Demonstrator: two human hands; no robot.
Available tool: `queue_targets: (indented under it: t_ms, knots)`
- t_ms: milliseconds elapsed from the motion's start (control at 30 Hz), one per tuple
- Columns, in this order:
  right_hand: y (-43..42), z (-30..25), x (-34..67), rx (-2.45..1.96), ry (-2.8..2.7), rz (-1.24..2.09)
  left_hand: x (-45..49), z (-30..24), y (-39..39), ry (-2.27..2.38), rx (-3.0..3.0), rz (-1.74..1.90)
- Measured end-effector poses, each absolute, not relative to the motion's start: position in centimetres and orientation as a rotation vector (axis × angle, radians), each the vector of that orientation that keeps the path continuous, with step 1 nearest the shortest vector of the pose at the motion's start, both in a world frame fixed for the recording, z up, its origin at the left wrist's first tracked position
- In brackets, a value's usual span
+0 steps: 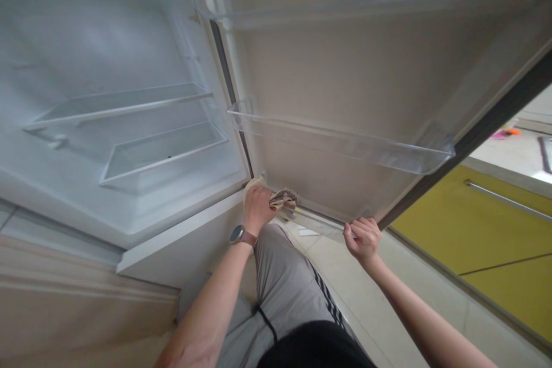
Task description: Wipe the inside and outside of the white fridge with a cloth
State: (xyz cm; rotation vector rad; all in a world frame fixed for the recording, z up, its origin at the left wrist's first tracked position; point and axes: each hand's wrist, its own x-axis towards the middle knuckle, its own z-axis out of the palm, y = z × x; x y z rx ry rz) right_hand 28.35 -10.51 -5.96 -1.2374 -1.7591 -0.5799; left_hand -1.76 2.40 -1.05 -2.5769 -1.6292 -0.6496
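Observation:
An open fridge fills the view, its door (345,80) swung out to the right. My left hand (257,207) is closed round a crumpled brownish cloth (283,199) and presses it against the door's lower inner corner, beside the hinge. A watch (238,234) sits on that wrist. My right hand (363,237) grips the bottom edge of the door, fingers curled over it. A clear door bin (340,144) runs across the door just above both hands.
Inside the fridge at left are two glass shelves (121,104) and a white interior. A higher door bin (366,6) is at the top. A yellow cabinet front (487,230) with a metal handle stands to the right. My legs in grey trousers are below.

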Motion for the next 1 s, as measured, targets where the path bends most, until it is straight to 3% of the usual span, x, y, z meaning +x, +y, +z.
queue_targets:
  t_ms: [333,600,1000]
  knots:
    - [-10.7,-6.0,28.1,-1.279,-1.708,-0.554,1.6,1.1,0.5,-1.609,-2.637,-0.42]
    - [-10.4,-6.8,29.8,-1.237,-1.746,-0.441,8.9,0.9,-4.0,-1.372,-2.885,-0.536]
    - [-10.0,-7.4,30.6,-1.248,-1.774,-0.478,7.8,-0.7,-3.0,-1.205,-2.954,-0.621]
